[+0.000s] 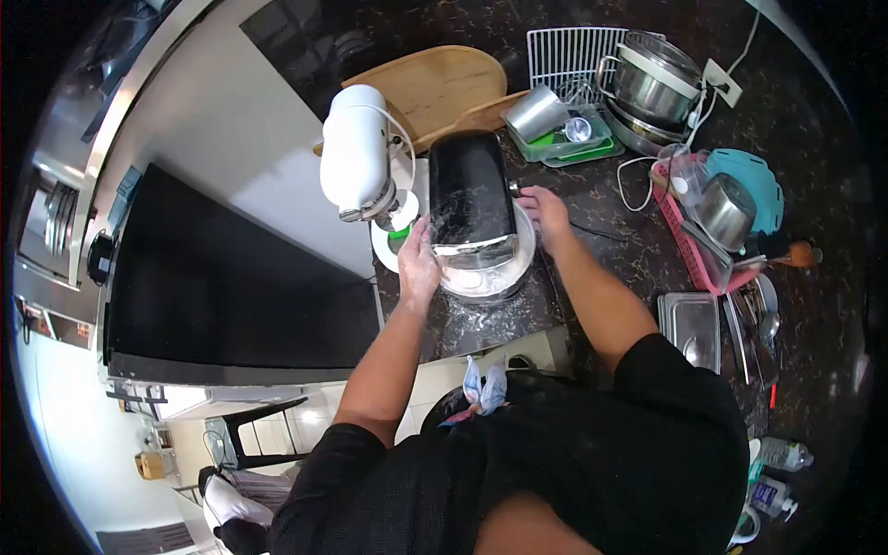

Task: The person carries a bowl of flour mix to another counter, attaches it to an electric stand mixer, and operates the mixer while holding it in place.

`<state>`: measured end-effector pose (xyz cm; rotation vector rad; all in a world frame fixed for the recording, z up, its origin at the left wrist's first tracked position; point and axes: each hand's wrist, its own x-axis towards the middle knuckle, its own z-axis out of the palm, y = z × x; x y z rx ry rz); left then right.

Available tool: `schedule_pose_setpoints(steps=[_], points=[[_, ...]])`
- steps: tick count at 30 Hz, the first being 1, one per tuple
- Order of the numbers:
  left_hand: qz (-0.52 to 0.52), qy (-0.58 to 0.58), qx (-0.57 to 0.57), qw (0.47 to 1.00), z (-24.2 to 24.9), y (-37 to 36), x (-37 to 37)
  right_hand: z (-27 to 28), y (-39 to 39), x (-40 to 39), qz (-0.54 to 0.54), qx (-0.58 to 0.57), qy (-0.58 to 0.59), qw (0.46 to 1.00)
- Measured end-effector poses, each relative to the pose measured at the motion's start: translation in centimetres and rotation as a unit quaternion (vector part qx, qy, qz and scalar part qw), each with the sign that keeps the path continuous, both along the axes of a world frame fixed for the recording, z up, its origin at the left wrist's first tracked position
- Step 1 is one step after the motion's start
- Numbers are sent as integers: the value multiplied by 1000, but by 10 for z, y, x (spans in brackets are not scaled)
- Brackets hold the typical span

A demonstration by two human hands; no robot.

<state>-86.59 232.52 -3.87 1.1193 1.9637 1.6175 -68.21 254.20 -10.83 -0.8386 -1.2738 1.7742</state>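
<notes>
A black stand mixer [470, 180], its head dusted with white flour, stands in front of me over a metal mixing bowl [481, 294]. White powder coats the bowl and the counter below. My left hand [419, 268] lies along the left side of the mixer head and bowl, fingers stretched upward and floury. On the other side, my right hand [548, 215] has its fingertips closed in at a small knob [514, 188] on the mixer's side. The mixer head hides what is inside most of the bowl.
A white stand mixer [356, 153] stands close on the left, before wooden boards [435, 88]. To the right are a green-lidded plastic container [578, 148], stacked pots [655, 83], a pink basket [680, 231] and metal trays [690, 328]. A cable [597, 231] crosses the counter.
</notes>
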Motion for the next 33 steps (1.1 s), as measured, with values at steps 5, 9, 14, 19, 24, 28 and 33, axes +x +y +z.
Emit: schedule_pose_setpoints(steps=[5,9,14,19,24,28,33], points=[[22,23,-22,999,2,-8,1,-64,69,-38,50,-151,-71,985],[17,32,-17,999,-4,-4,-1,-63,90,-40,116,8,-183,976],[5,20,-38,999,-10,-5,-3,-55,64,-32,55,121,-40,990],[46,35,-75,996,8,-10,1,-70,81,-31,13,447,-13,894],[41,-53,2,998,57,-7,8,-47,93,-36,86,162,-130,974],[47,56,22,997,116,-4,31,-49,97,-31,170,50,-217,960],[-36,318,20,947,138,22,60,-50,73,-25,126,118,-65,983]])
